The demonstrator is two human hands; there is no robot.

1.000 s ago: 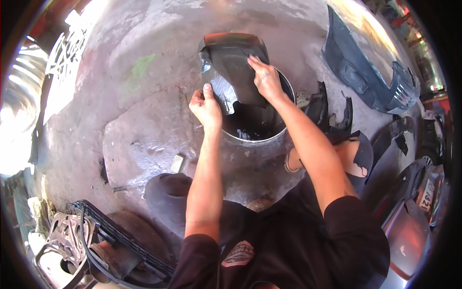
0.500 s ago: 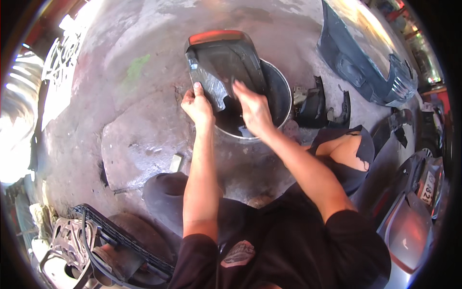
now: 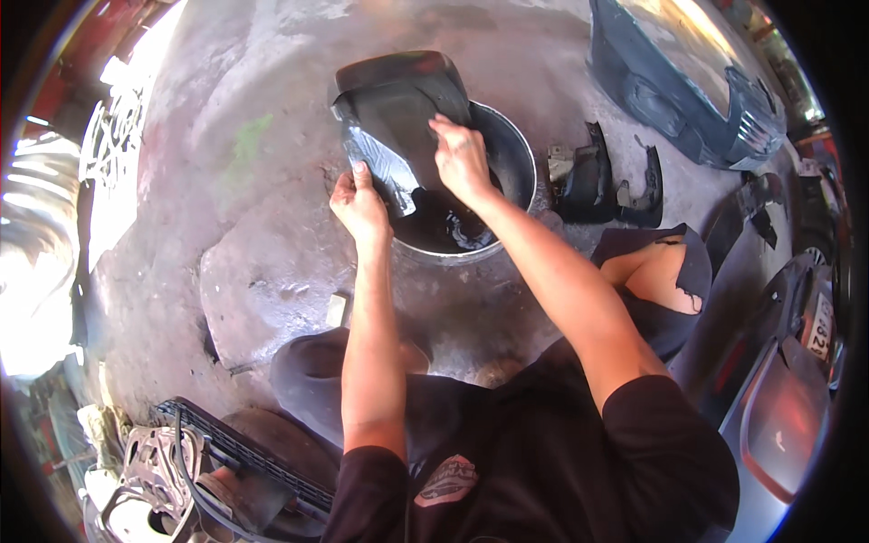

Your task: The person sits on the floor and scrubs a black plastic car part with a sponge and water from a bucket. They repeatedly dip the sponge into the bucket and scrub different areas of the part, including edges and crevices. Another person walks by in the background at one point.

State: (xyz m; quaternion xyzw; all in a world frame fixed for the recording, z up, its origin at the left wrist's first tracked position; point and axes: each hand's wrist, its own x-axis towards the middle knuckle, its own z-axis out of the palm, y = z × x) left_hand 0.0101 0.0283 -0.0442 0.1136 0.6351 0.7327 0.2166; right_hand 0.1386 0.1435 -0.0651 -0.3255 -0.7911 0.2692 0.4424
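Observation:
My left hand [image 3: 362,206] grips the near left edge of a dark, wet-looking curved panel [image 3: 385,104], its thumb on top. This panel has a rounded far end with a faint red tint, and a shiny strip runs down its left side. It is tilted over a round bucket [image 3: 529,167] with dark liquid [image 3: 457,233] inside. My right hand [image 3: 463,165] rests against the panel's right part, fingers bent and pressed together. Whatever may be under those fingertips is hidden.
Broken black plastic pieces [image 3: 584,181] lie right of the bucket, with a large bumper [image 3: 670,109] beyond. A small pale block [image 3: 337,309] sits near my left knee. A black grille [image 3: 244,452] and metal parts [image 3: 163,471] crowd the lower left. Another car part [image 3: 783,416] stands at right.
My right hand has slid up and left along the panel, its fingers now more bent. The panel's far end has turned from bright red to dark. Ripples or foam show in the bucket's liquid.

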